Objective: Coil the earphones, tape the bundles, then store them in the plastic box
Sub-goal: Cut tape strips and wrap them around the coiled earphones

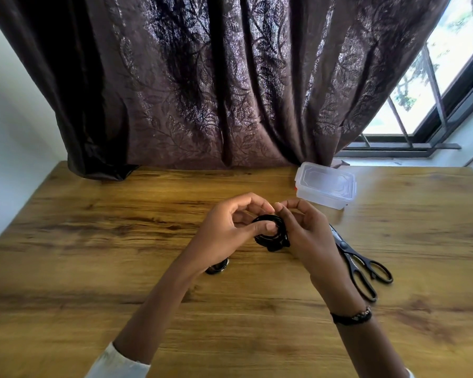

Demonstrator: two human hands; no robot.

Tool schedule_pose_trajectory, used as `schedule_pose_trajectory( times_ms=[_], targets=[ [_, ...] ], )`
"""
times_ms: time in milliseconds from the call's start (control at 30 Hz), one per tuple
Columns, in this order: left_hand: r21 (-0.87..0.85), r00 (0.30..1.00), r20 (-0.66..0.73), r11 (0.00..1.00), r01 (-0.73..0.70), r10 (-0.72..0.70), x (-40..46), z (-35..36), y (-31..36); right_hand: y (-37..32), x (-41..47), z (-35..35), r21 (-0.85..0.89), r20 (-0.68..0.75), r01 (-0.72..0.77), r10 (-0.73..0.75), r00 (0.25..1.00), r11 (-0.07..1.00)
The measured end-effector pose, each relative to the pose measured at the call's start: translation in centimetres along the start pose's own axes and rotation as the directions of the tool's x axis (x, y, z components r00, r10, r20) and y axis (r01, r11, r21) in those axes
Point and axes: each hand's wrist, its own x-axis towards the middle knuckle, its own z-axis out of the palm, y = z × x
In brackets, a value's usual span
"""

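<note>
Head view: black earphone coil (271, 233) held above tabletop (93, 241) centre, between both hands. Left hand (230, 227) fingers curled, thumb pressed on coil ring. Right hand (306, 230) fingers pinch coil's far side. Tape roll (217, 267) under left wrist, partly hidden. Scissors (361, 263) just right of right hand. Lidded plastic box (325, 185) beyond, near curtain (202, 91).

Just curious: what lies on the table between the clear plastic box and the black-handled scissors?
Nothing: in the head view, only bare wooden table separates the clear plastic box from the black-handled scissors.
</note>
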Motion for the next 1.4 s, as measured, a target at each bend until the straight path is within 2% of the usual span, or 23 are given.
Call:
schedule_pose_trajectory(
  times_ms=[167, 400, 567, 767, 1000, 1400],
  targets=[
    [-0.017, 0.999, -0.023, 0.999, -0.042, 0.042, 0.0, 0.2, -0.1, 0.1, 0.0, 0.0, -0.001, 0.003, 0.008, -0.008, 1.0, 1.0],
    [-0.032, 0.998, -0.053, 0.999, -0.029, 0.027, 0.1, 0.4, -0.3, 0.1, -0.2, -0.1, -0.022, 0.006, 0.049, -0.049, 0.999, 0.999],
    [-0.047, 0.998, -0.059, 0.999, 0.022, -0.025, 0.0, 0.3, -0.2, -0.5, -0.5, -0.3, -0.264, 0.008, 0.222, -0.228, 0.974, 0.939],
    [-0.193, 0.989, -0.07, 0.974, 0.116, -0.131, 0.0, 0.3, 0.2, -1.2, -1.1, -0.4, -0.373, 0.044, 0.38, -0.393, 0.918, 0.846],
    [-0.321, 0.967, -0.086, 0.926, 0.199, -0.238, 0.0, 0.2, 0.8, -1.7, -1.7, -0.1, -0.441, 0.01, 0.442, -0.488, 0.873, 0.781],
    [-0.421, 0.916, -0.061, 0.842, 0.337, -0.397, 0.0, 0.1, 1.6, -1.4, -1.8, -0.3, -0.654, 0.176, 0.605, -0.686, 0.706, 0.454]
  ],
)
